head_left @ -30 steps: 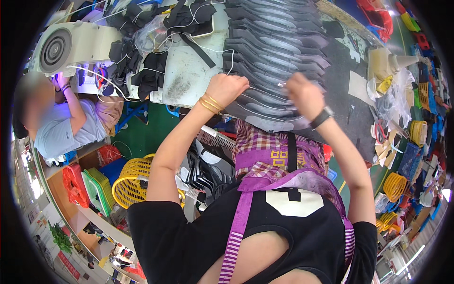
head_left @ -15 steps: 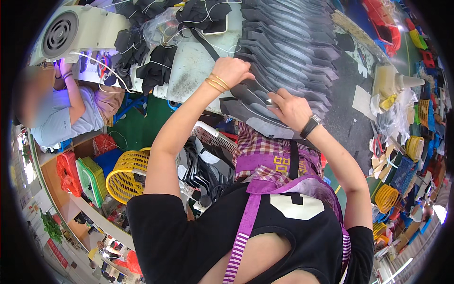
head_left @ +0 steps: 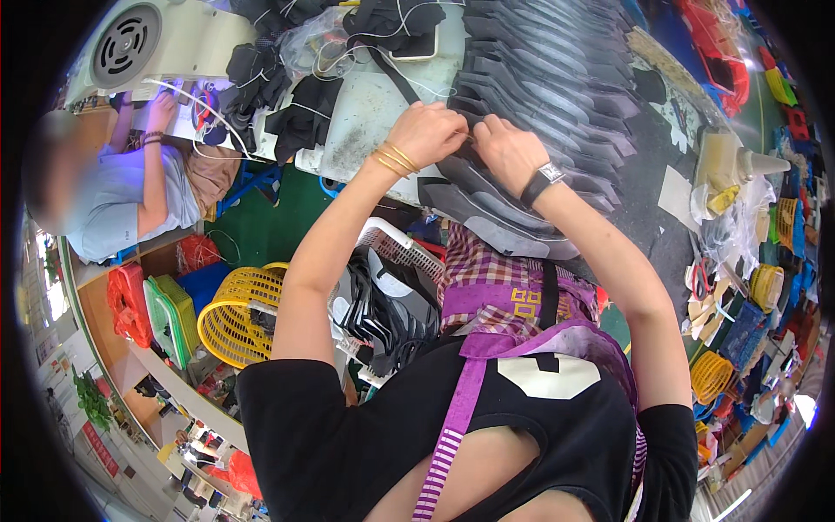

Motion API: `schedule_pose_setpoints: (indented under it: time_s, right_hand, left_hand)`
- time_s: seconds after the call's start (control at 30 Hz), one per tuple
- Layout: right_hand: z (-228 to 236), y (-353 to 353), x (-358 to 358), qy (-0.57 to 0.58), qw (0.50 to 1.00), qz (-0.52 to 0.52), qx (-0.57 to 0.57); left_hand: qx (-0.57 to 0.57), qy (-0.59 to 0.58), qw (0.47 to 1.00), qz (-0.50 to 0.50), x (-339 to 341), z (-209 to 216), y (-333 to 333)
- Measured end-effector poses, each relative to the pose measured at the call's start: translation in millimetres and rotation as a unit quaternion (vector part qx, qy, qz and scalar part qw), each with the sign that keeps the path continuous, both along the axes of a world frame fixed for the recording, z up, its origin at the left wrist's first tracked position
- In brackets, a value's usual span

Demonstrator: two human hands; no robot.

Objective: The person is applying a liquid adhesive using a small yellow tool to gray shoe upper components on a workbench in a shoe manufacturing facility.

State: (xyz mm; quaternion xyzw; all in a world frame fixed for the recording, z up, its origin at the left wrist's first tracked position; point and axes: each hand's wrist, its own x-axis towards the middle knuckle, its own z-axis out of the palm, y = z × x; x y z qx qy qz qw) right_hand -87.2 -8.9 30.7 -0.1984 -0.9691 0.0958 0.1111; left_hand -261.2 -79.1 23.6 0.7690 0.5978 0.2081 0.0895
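Observation:
My left hand (head_left: 426, 137) is closed over the left ends of a long row of overlapping grey-and-black shoe upper pieces (head_left: 548, 104) on the dark table. A narrow black strip (head_left: 396, 76) runs down into it from the upper left. Close beside it, my right hand (head_left: 511, 157) pinches with its fingertips almost touching the left ones; what lies between them is too small to make out. Below both hands, the nearest grey-and-black upper pieces (head_left: 500, 222) lie overlapped at the table's front edge.
Bundled black pieces (head_left: 300, 117) and a cream machine (head_left: 187, 43) stand at the left. A co-worker (head_left: 139, 191) sits there. A yellow basket (head_left: 235, 317) and a white basket (head_left: 396, 244) are below the table. At right are a glue container (head_left: 722, 165) and scissors (head_left: 698, 277).
My right hand has moved up and left from the near upper pieces to meet my left hand. The left fingers now point toward the right ones. The whole view has shifted slightly.

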Motion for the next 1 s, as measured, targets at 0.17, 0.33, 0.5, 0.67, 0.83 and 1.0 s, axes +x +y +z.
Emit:
schedule_pose_setpoints:
  time_s: [0.17, 0.33, 0.5, 0.67, 0.83, 1.0]
  right_hand:
    - [16, 1, 17, 0.033, 0.986, -0.070, -0.146]
    - [24, -3, 34, 0.173, 0.924, -0.069, -0.333]
    - [31, -15, 106, 0.095, 0.908, -0.132, -0.387]
    - [10, 13, 162, -0.069, 0.959, -0.192, -0.197]
    - [6, 28, 152, -0.174, 0.969, -0.167, -0.056]
    - [22, 49, 155, -0.174, 0.966, -0.189, -0.009]
  left_hand:
    - [-0.042, -0.048, 0.997, 0.032, 1, 2, -8]
    - [-0.029, -0.168, 0.985, -0.023, 25, 13, -1]
    - [-0.016, -0.113, 0.993, -0.006, 8, 9, -10]
    - [-0.039, -0.081, 0.994, -0.067, 21, 11, -11]
    - [-0.031, -0.039, 0.998, -0.044, 29, -3, -3]
    - [-0.005, -0.006, 1.000, -0.003, 23, -6, 6]
